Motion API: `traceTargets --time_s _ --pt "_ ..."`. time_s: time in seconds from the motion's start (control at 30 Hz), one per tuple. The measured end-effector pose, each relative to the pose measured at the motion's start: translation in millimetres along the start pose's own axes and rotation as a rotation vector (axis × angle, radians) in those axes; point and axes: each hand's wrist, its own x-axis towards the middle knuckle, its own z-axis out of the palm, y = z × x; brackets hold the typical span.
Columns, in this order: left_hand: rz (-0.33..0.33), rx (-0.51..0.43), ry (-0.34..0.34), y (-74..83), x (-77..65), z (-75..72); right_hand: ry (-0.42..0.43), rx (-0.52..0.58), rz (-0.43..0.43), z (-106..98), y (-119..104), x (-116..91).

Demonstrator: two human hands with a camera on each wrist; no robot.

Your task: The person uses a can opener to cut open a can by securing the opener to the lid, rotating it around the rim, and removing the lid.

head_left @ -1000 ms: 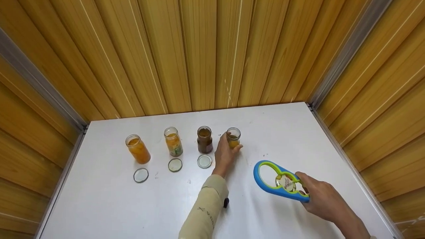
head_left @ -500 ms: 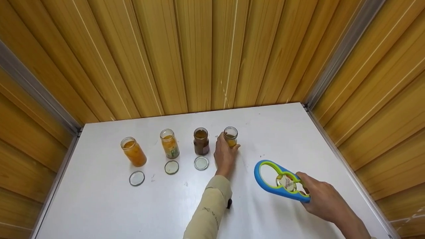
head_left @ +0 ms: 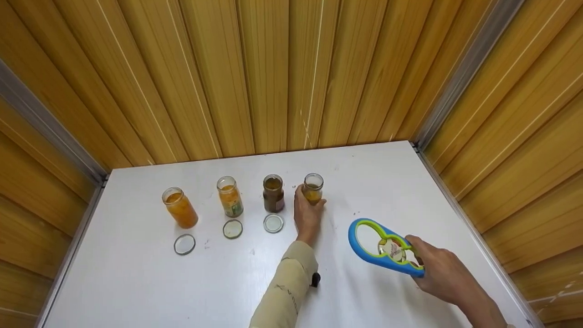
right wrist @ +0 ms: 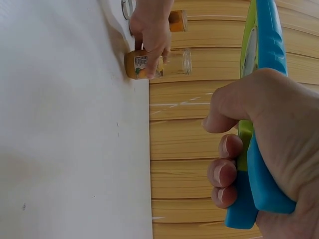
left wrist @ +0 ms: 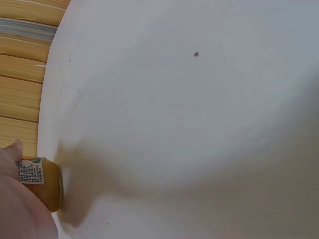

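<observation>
My left hand (head_left: 307, 215) grips an open glass jar (head_left: 313, 194) of yellow contents, at the right end of a row of jars. The jar stands upright on the white table, and its printed label shows in the left wrist view. My right hand (head_left: 441, 269) holds a blue and green jar opener (head_left: 380, 262) by its handle, raised over the right part of the table. A patterned lid (head_left: 391, 249) sits within the opener's toothed opening. Fingers curl round the handle in the right wrist view.
Left of my left hand stand an open dark-brown jar (head_left: 273, 199) and two open jars of orange contents, one labelled (head_left: 231, 200) and one at the far left (head_left: 183, 212). Before them lie lids (head_left: 273, 223), (head_left: 232, 229), (head_left: 184, 244), underside up. Wood-patterned walls (head_left: 264, 77) enclose the table.
The head view has shifted slightly, so the jars and table sit a little further left in it. Both hands keep their hold on the jar and the jar opener.
</observation>
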Motion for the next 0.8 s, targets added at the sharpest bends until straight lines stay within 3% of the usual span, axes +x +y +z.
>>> traceTargets --time_s 0.3,0.53,0.8 --pt "-0.085 -0.007 -0.086 3.5 0.5 -9.3 -0.016 0.019 0.002 -0.6 -1.4 2.7" --pt "-0.083 0.053 -0.076 12.9 -15.9 -22.8 0.053 -0.002 -0.065 0.0 -4.5 5.1" --pt "-0.094 -0.005 -0.122 17.5 -36.8 -45.9 0.06 0.008 -0.098 -1.3 -11.6 8.9"
